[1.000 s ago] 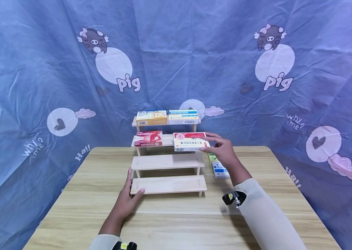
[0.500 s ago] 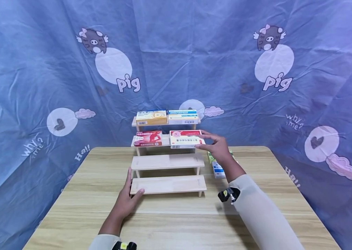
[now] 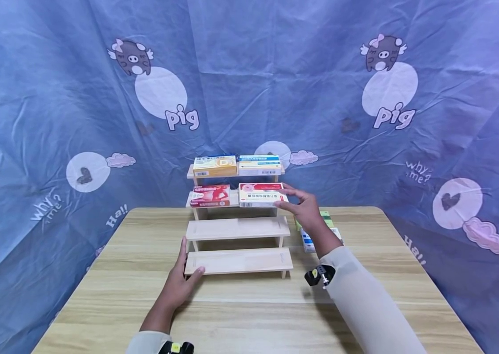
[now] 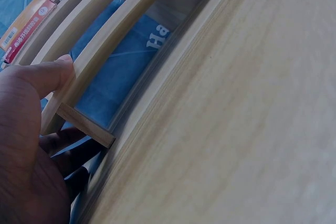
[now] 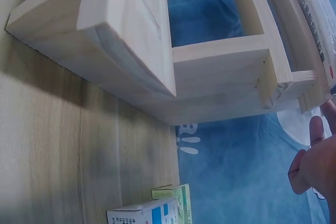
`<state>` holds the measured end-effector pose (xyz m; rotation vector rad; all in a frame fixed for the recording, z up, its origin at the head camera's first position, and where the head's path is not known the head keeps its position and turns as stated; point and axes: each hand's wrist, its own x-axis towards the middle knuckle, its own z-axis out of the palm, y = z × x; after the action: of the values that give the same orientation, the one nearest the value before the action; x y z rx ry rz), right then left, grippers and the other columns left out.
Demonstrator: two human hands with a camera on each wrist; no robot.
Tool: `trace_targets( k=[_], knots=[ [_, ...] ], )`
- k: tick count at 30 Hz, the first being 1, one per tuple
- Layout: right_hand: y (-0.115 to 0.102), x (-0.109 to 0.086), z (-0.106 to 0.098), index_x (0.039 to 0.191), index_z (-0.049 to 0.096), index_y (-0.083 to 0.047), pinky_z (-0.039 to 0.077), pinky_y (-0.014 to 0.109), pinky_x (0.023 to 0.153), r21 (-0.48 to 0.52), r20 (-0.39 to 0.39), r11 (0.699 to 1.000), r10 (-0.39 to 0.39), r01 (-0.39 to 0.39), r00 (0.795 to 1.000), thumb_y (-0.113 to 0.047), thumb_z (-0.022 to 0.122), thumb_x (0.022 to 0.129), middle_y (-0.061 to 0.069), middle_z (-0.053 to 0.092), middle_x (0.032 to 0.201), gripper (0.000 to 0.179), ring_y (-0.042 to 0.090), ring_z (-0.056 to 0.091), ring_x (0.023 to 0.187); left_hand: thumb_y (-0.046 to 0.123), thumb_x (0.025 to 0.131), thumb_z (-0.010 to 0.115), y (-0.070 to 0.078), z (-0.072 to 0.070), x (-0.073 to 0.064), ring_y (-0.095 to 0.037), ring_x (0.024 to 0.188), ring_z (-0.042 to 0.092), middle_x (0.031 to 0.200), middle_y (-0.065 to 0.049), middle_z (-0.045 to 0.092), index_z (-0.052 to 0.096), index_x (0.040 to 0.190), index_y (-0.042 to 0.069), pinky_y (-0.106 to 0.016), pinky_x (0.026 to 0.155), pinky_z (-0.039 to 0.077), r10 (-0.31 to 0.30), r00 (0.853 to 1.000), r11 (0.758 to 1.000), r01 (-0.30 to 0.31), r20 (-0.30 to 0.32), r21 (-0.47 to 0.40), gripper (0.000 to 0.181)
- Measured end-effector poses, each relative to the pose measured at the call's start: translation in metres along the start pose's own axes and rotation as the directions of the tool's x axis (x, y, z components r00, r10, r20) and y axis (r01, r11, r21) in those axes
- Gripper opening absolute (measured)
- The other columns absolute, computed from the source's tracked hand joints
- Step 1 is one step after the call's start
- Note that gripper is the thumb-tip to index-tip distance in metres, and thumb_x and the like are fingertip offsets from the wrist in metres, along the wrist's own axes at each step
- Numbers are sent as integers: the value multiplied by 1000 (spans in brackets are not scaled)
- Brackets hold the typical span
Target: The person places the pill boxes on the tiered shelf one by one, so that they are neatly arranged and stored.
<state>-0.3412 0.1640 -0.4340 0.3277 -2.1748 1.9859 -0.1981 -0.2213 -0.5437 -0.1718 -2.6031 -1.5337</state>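
A wooden four-tier step rack (image 3: pixel 238 229) stands on the table. My left hand (image 3: pixel 177 284) grips the left end of its lowest shelf; in the left wrist view the thumb (image 4: pixel 55 74) lies on the shelf board, with the fingers around the end support. On the second shelf from the top, my right hand (image 3: pixel 306 210) pinches the right end of a red-and-white medicine box (image 3: pixel 258 195), thumb at the front corner and fingers behind. This box lies at shelf level, beside a red medicine box (image 3: pixel 209 195) with a narrow gap between them.
A yellow-and-white box (image 3: pixel 215 166) and a blue-and-white box (image 3: pixel 259 165) sit side by side on the top shelf. Right of the rack, partly behind my right forearm, a green box (image 5: pixel 184 203) and another blue-and-white box (image 5: pixel 144 212) lie on the table. A blue printed curtain (image 3: pixel 249 88) hangs behind.
My right hand has moved left and slightly back, bringing the red-and-white medicine box from the shelf's right edge onto the second shelf, closer to the red box. My left hand stays put.
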Motion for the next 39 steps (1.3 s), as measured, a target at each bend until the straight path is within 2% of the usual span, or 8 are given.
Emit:
trace_targets(
  k=[4, 8, 15, 22, 24, 29, 35, 39],
  knots=[
    [2, 0, 1, 135, 77, -3, 39, 49, 131, -1, 8, 1000, -2, 2, 1000, -13, 89, 92, 7, 61, 162, 46, 22, 40, 164, 31, 107, 72, 0, 0, 0, -47, 163, 32, 177, -26, 32, -10, 176, 38, -67, 132, 22, 1, 1000, 1000, -1, 0, 5, 107],
    [4, 0, 2, 136, 76, -3, 38, 52, 131, -1, 12, 1000, -23, 23, 1000, -13, 87, 94, 9, 60, 163, 44, 24, 41, 164, 28, 107, 73, 0, 1, 1, -47, 162, 36, 175, -27, 36, -9, 176, 38, -67, 132, 24, 2, 1000, 1000, -2, -3, 6, 108],
    [4, 0, 4, 136, 75, -1, 52, 23, 114, -4, -2, 999, -42, 42, 999, -12, 86, 96, 11, 60, 163, 43, 28, 42, 163, 27, 106, 73, -1, 1, 0, -49, 159, 40, 172, -28, 40, -9, 176, 37, -68, 131, 26, 2, 1000, 1000, -2, -3, 2, 108],
    [5, 2, 5, 135, 76, -1, 38, 57, 130, -5, -25, 999, -39, 39, 999, -13, 87, 95, 12, 60, 162, 43, 29, 42, 163, 27, 106, 74, -3, 1, 1, -50, 157, 44, 171, -29, 42, -9, 176, 36, -68, 130, 30, 10, 1000, 1000, -10, -8, 0, 109],
    [6, 2, 5, 136, 75, -1, 40, 54, 129, -10, -27, 1000, -29, 28, 999, -14, 86, 95, 11, 60, 162, 44, 29, 41, 164, 26, 106, 74, -3, 2, 1, -50, 156, 44, 170, -29, 43, -9, 177, 36, -68, 130, 30, 15, 1000, 1000, -15, -9, 5, 109],
    [7, 2, 5, 136, 75, -1, 52, 33, 118, -20, -37, 1000, -6, 5, 999, -14, 87, 95, 11, 60, 162, 44, 27, 42, 163, 25, 106, 74, -4, 2, 0, -50, 158, 42, 171, -29, 41, -8, 177, 36, -67, 131, 28, 20, 1000, 1000, -20, -4, -4, 109],
    [6, 1, 7, 136, 75, -1, 39, 48, 131, -11, -47, 1000, -11, 10, 999, -14, 87, 95, 11, 59, 163, 45, 27, 40, 164, 27, 106, 73, -2, 1, 1, -49, 159, 40, 173, -28, 39, -9, 176, 38, -67, 131, 26, 6, 1000, 1000, -6, 1, -8, 108],
    [6, 2, 8, 137, 75, -1, 35, 50, 133, -10, -46, 1000, -14, 14, 999, -14, 87, 95, 10, 59, 163, 45, 27, 40, 164, 27, 106, 73, -1, 1, 1, -49, 158, 42, 172, -28, 41, -8, 176, 37, -67, 131, 27, 6, 1000, 1000, -6, 0, -14, 108]
  ],
)
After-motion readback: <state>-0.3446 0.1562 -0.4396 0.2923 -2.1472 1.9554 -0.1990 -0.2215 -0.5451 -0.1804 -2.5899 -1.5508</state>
